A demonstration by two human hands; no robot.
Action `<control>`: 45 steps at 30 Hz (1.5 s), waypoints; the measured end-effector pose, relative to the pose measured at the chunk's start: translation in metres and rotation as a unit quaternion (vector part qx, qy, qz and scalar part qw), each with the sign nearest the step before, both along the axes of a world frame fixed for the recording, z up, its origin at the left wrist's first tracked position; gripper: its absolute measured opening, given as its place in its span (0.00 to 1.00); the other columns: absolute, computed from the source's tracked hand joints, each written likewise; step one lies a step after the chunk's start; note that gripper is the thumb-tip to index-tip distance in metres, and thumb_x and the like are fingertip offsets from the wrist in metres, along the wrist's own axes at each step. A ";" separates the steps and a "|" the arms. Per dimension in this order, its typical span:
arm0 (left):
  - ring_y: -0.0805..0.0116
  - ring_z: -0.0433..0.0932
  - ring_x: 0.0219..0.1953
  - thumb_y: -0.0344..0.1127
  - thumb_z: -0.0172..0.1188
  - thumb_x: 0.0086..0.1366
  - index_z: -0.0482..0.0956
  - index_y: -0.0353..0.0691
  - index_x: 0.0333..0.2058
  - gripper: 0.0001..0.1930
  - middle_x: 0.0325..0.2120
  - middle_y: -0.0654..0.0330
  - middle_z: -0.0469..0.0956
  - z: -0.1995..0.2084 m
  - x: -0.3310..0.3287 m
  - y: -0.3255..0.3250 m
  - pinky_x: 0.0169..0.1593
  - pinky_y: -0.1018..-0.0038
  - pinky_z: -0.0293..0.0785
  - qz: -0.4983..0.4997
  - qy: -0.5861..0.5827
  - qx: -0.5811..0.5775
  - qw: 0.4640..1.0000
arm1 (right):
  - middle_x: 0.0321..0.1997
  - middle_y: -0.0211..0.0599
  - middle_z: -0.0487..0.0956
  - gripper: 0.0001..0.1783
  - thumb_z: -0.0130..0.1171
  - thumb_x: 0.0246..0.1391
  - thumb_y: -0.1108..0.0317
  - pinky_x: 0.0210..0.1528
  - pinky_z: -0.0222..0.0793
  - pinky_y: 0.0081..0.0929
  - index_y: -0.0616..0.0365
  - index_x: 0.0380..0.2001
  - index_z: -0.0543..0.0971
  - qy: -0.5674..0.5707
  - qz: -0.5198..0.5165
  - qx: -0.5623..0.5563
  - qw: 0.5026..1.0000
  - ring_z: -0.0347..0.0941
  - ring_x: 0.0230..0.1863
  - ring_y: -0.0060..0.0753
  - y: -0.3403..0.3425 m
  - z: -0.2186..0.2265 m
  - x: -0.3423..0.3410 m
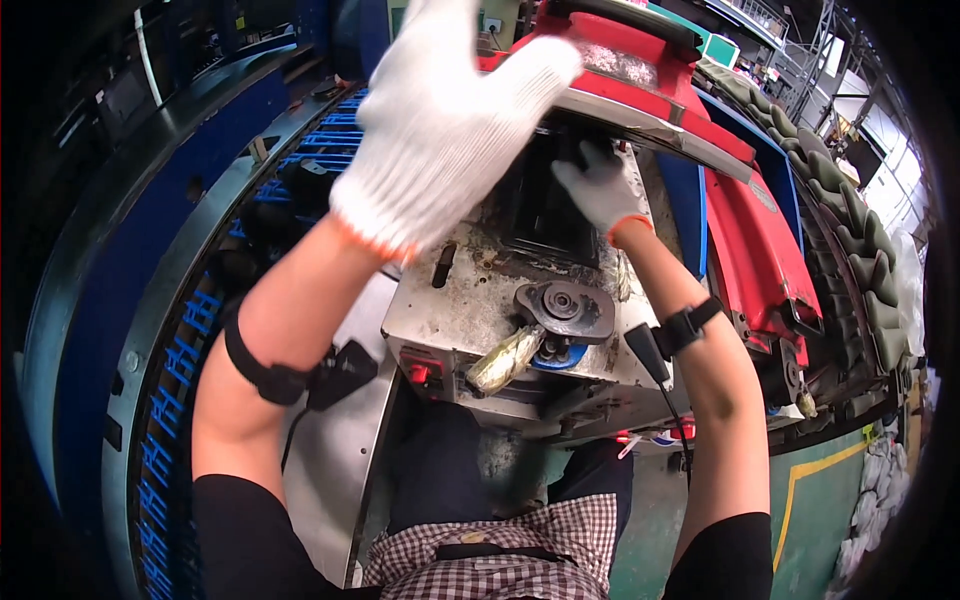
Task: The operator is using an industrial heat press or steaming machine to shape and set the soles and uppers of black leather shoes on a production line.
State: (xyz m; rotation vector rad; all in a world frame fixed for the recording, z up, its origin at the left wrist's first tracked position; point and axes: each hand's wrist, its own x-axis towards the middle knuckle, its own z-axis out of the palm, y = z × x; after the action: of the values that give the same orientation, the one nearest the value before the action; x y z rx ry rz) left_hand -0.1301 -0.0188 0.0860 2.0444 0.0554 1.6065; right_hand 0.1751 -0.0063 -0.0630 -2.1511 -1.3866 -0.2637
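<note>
My left hand (pixel 440 130), in a white knit glove with an orange cuff, is raised close to the camera. Its thumb points right, apart from the fingers, whose tips run past the top edge, and nothing shows in it. Farther off, my gloved right hand (pixel 600 188) reaches over the right side of a glossy dark panel (pixel 545 215) on the machine's worn pale top (pixel 470 300). Its thumb and fingers look apart, slightly blurred; whether they touch the panel is unclear. Nearer me sits a dark metal pivot (pixel 565 305) with a wrapped lever handle (pixel 505 360).
A red machine frame (pixel 740 250) rises behind and to the right, beside a rack of rounded olive-grey pieces (pixel 850 210). On the left runs a track with blue prongs (pixel 175 370). A red switch (pixel 420 373) sits on the machine's front. Straps with black devices circle both forearms.
</note>
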 end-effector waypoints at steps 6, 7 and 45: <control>0.44 0.74 0.60 0.42 0.61 0.64 0.71 0.36 0.64 0.31 0.56 0.41 0.76 0.042 0.052 0.032 0.66 0.58 0.69 0.050 0.135 0.171 0.975 | 0.74 0.67 0.59 0.54 0.53 0.55 0.26 0.67 0.69 0.46 0.55 0.73 0.63 -0.024 -0.007 -0.216 0.976 0.71 0.67 0.63 0.022 0.015 -0.060; 0.44 0.76 0.57 0.43 0.61 0.62 0.74 0.42 0.62 0.29 0.53 0.41 0.77 0.041 0.070 0.036 0.62 0.58 0.72 0.077 0.111 0.199 0.971 | 0.74 0.67 0.60 0.55 0.52 0.55 0.25 0.67 0.69 0.45 0.56 0.73 0.63 -0.025 -0.004 -0.210 0.977 0.70 0.67 0.63 0.024 0.015 -0.057; 0.47 0.83 0.42 0.62 0.52 0.67 0.85 0.42 0.43 0.27 0.37 0.49 0.85 -0.082 0.108 0.010 0.50 0.59 0.76 0.027 0.572 0.148 0.807 | 0.29 0.25 0.66 0.21 0.58 0.65 0.49 0.31 0.58 0.24 0.51 0.52 0.74 0.920 0.291 0.138 0.222 0.60 0.28 0.25 -0.207 -0.060 -0.188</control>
State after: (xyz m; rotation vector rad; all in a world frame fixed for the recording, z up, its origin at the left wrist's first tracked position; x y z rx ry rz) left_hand -0.0219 -0.0089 0.0037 2.9694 0.3048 0.1718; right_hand -0.0133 -0.2137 -0.1234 -0.1790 -0.1722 1.6338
